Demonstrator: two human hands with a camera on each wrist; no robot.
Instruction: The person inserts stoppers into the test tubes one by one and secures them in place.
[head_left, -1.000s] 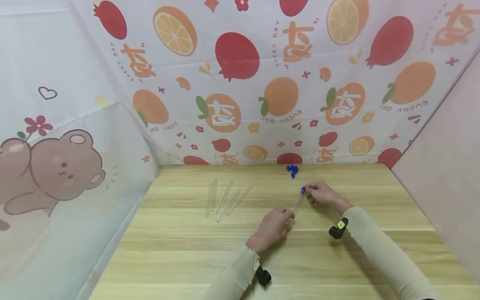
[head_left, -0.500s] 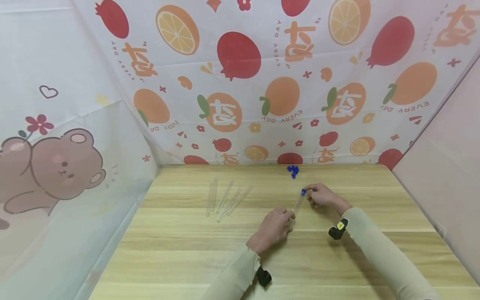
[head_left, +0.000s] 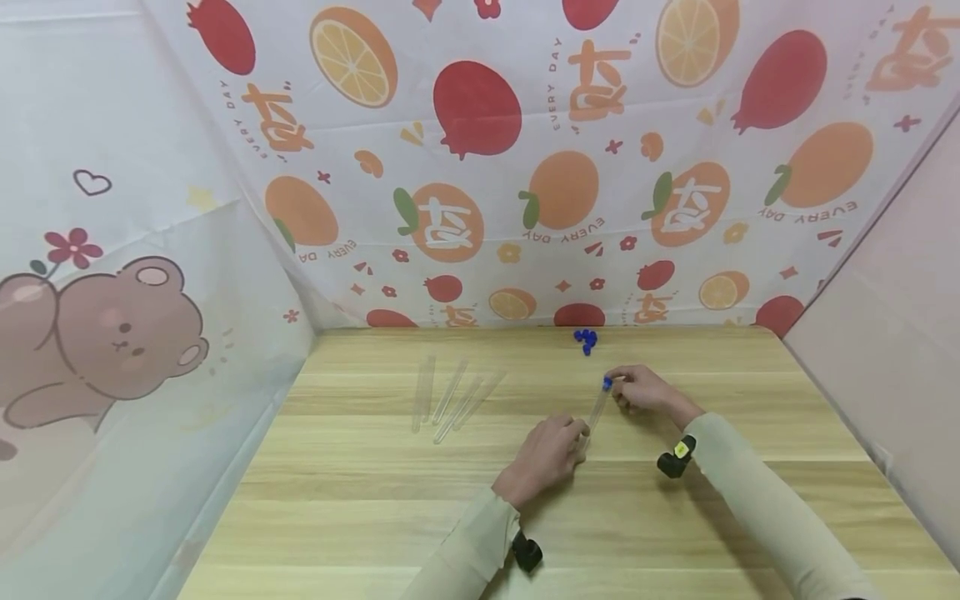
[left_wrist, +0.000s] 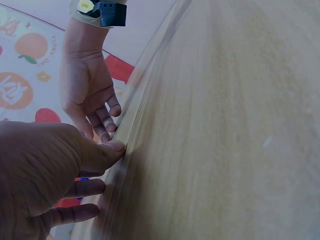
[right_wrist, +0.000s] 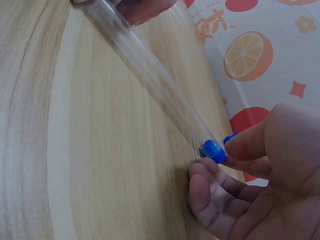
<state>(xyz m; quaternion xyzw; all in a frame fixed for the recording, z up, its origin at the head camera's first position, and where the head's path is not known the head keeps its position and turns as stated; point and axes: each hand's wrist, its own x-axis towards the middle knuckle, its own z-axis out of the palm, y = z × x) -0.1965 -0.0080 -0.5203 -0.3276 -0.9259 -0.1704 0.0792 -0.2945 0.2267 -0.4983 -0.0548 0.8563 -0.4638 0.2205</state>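
A clear test tube lies slantwise just over or on the wooden table, between the two hands. My left hand holds its near end between thumb and fingers; that end is mostly hidden. At the far end sits a blue cap, at the tube's mouth. My right hand pinches this cap with thumb and index finger, its other fingers curled below. In the left wrist view the left hand covers the tube, and the right hand appears beyond it.
Several clear test tubes lie loosely side by side on the left of the wooden table. A small cluster of blue caps stands near the back edge. Patterned cloth hangs behind the table.
The tube's capped end and my right hand have shifted very slightly towards the front since a second ago. Both hands keep the same hold.
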